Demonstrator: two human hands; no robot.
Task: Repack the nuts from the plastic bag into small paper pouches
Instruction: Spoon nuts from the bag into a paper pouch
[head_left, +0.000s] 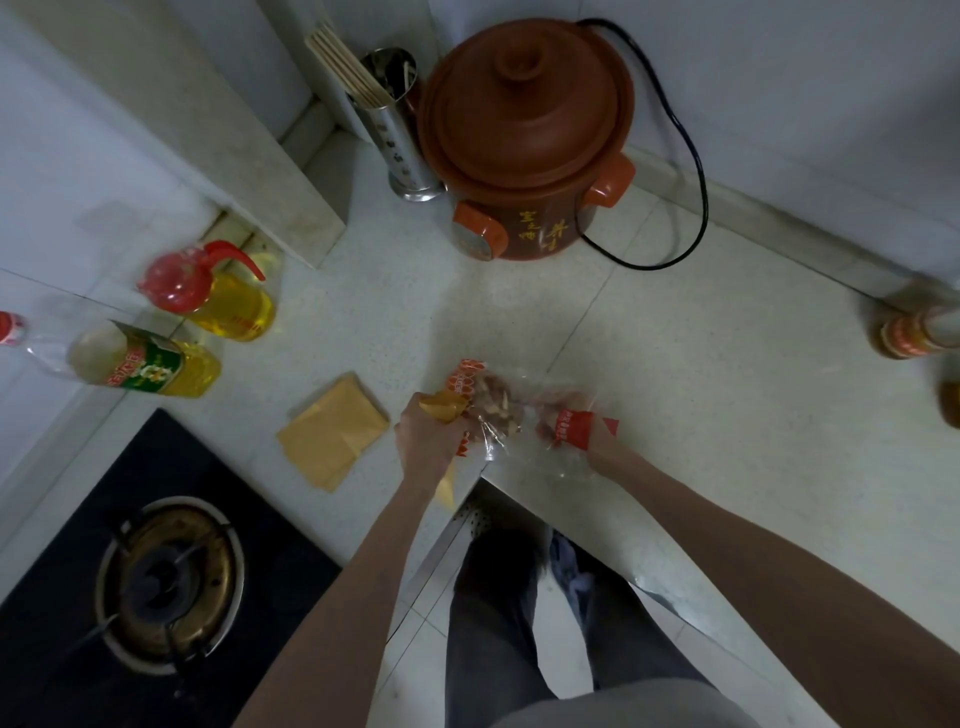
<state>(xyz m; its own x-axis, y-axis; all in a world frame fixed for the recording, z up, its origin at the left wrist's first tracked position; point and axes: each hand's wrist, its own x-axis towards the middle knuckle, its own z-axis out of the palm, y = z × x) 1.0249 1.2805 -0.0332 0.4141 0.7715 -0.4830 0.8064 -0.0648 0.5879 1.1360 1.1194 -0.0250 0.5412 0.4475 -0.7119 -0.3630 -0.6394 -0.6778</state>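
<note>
A clear plastic bag (501, 415) with red print holds brown nuts (493, 402) and lies at the counter's near corner. My left hand (423, 439) grips a small tan paper pouch (441, 408) whose mouth is next to the bag's nuts; the pouch's tail hangs below my wrist. My right hand (589, 439) is inside the bag, seen through the plastic and behind a red printed band; its fingers are blurred. A stack of flat tan paper pouches (332, 434) lies on the counter to the left of my left hand.
A brown clay electric cooker (524, 135) with a black cord stands at the back, beside a steel chopstick holder (400, 130). Two oil bottles (208, 296) stand at left. A gas burner (166, 582) sits at lower left. Jars (914, 332) stand at the right edge.
</note>
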